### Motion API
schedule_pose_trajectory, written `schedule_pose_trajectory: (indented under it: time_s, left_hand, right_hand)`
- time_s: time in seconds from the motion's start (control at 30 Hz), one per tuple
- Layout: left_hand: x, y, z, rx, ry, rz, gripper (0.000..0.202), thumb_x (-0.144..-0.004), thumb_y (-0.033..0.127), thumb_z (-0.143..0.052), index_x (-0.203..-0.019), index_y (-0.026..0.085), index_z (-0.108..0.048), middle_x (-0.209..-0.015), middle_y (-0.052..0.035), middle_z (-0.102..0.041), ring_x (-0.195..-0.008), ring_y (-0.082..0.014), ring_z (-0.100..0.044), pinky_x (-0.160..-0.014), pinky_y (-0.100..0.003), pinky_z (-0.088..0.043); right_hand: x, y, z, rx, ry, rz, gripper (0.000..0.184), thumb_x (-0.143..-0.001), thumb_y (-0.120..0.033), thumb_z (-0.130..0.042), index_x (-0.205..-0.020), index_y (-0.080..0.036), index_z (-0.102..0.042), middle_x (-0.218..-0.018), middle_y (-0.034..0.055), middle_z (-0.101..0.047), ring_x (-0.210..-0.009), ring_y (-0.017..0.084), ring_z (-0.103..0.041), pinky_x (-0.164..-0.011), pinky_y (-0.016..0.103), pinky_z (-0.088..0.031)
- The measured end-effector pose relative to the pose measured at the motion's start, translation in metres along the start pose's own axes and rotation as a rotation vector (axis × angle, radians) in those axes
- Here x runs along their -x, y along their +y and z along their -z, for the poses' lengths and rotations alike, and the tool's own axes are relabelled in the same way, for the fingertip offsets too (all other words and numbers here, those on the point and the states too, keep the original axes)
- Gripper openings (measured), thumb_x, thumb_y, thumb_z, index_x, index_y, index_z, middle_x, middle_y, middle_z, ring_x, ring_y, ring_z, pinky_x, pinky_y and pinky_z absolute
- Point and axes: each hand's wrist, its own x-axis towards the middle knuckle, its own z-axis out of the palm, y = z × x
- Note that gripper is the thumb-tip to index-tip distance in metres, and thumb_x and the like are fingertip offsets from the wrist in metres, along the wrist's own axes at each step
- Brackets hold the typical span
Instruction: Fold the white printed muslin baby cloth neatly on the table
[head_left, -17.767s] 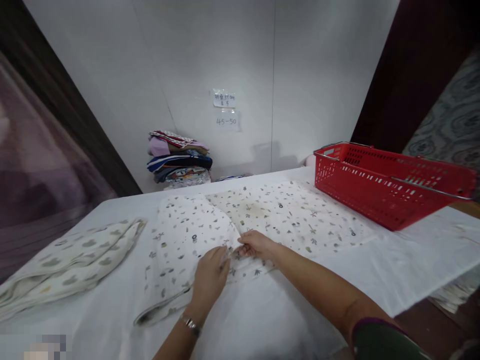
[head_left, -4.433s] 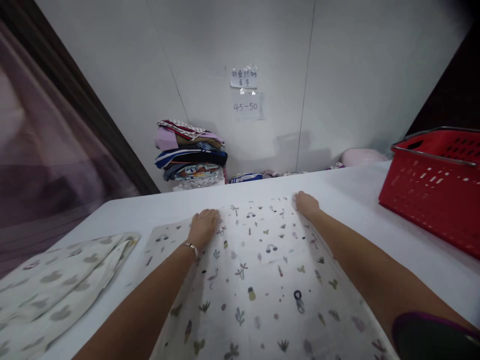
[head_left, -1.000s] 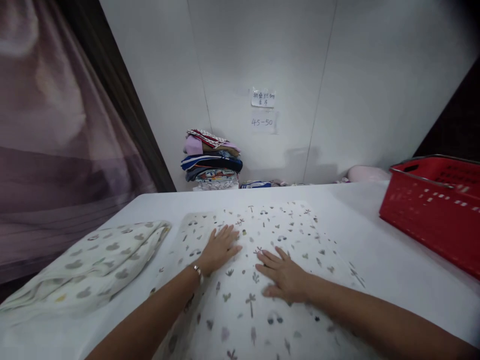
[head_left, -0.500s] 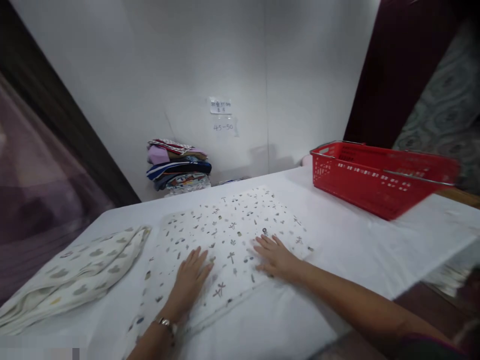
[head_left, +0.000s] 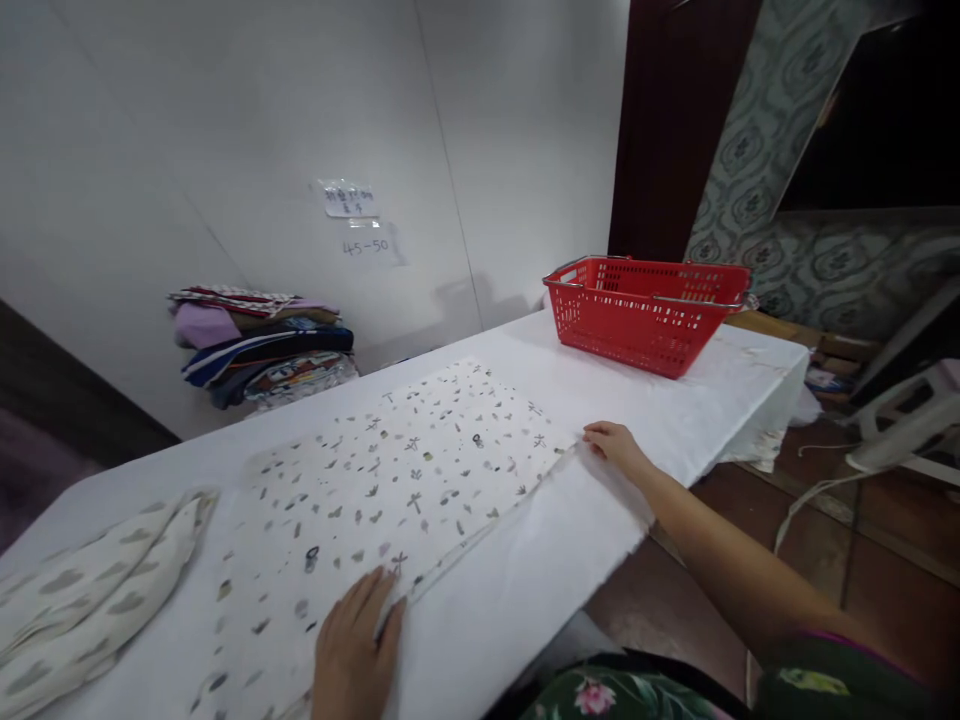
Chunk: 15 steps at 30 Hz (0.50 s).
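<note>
Cloth: the white rectangular cotton cloth printed with small dark plant and ring motifs (head_left: 420,470) lies spread flat on the table, its long near edge running close along the table's front edge.
Left hand: my left hand (head_left: 356,650) lies palm down on the cloth's near edge, fingers apart and flat, gripping nothing.
Right hand: my right hand (head_left: 611,445) rests on the cloth's right-hand corner with the fingertips bent down onto the fabric; whether they pinch the corner or only press it I cannot tell.
Table: the long table under a plain white cover (head_left: 675,410) carries everything; the cover hangs over the front edge.
Folded cloth: a folded cream cloth with grey leaf shapes (head_left: 82,590) lies on the table just beside the spread cloth, at my left, apart from both hands.
Basket: a red perforated plastic basket with metal handles (head_left: 645,310) stands on the far right end of the table, well apart from the cloth.
Stack: a pile of folded fabrics in purple, navy and mixed prints (head_left: 255,340) sits against the white wall behind the table.
Notes: two small paper slips (head_left: 360,220) are stuck to the wall above the pile; the lower one reads 45-50.
</note>
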Motion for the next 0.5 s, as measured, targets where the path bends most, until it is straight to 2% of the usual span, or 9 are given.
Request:
schedule_pose_trajectory:
  time_s: [0.07, 0.13, 0.2, 0.3, 0.5]
  left_hand:
    - [-0.004, -0.001, 0.001, 0.005, 0.002, -0.009, 0.038, -0.082, 0.041, -0.043, -0.105, 0.019, -0.064, -0.112, -0.0088, -0.064, -0.106, -0.0243, -0.056, -0.091, -0.041, -0.045]
    - [-0.007, -0.001, 0.002, 0.008, 0.014, -0.022, 0.037, -0.082, 0.041, -0.044, -0.102, 0.018, -0.065, -0.109, -0.0084, -0.065, -0.103, -0.024, -0.058, -0.089, -0.04, -0.047]
    - [-0.007, 0.001, 0.003, 0.015, 0.03, -0.023, 0.036, -0.082, 0.042, -0.044, -0.099, 0.018, -0.066, -0.107, -0.0082, -0.066, -0.102, -0.024, -0.059, -0.089, -0.04, -0.048]
    - [-0.007, 0.003, 0.005, 0.028, 0.029, 0.0, 0.035, -0.082, 0.042, -0.045, -0.097, 0.019, -0.066, -0.106, -0.0069, -0.066, -0.101, -0.0239, -0.059, -0.09, -0.041, -0.048]
    - [-0.009, 0.003, 0.006, 0.095, 0.006, 0.051, 0.035, -0.082, 0.043, -0.044, -0.094, 0.02, -0.068, -0.104, -0.0049, -0.067, -0.099, -0.0225, -0.06, -0.091, -0.039, -0.047]
  right_hand:
    - [0.0, -0.003, -0.005, 0.062, -0.027, 0.026, 0.019, -0.072, -0.032, -0.057, -0.073, -0.015, -0.066, -0.058, 0.001, -0.06, -0.053, 0.012, -0.05, -0.049, 0.021, -0.033]
    - [-0.002, -0.007, -0.009, 0.162, -0.041, 0.053, 0.023, -0.071, -0.038, -0.06, -0.064, -0.017, -0.065, -0.058, 0.0009, -0.06, -0.056, 0.012, -0.05, -0.051, 0.022, -0.031]
    - [-0.003, -0.01, -0.011, 0.317, -0.048, 0.076, 0.026, -0.072, -0.043, -0.059, -0.066, -0.018, -0.066, -0.065, 0.0018, -0.063, -0.061, 0.013, -0.051, -0.054, 0.023, -0.03]
    - [-0.007, -0.012, -0.013, 0.478, -0.059, 0.093, 0.022, -0.073, -0.039, -0.058, -0.075, -0.02, -0.068, -0.078, 0.0024, -0.066, -0.069, 0.014, -0.054, -0.057, 0.023, -0.031]
    - [-0.013, -0.012, -0.011, 0.433, -0.097, 0.12, 0.017, -0.074, -0.031, -0.057, -0.075, -0.019, -0.068, -0.074, 0.0005, -0.066, -0.069, 0.013, -0.055, -0.059, 0.021, -0.034]
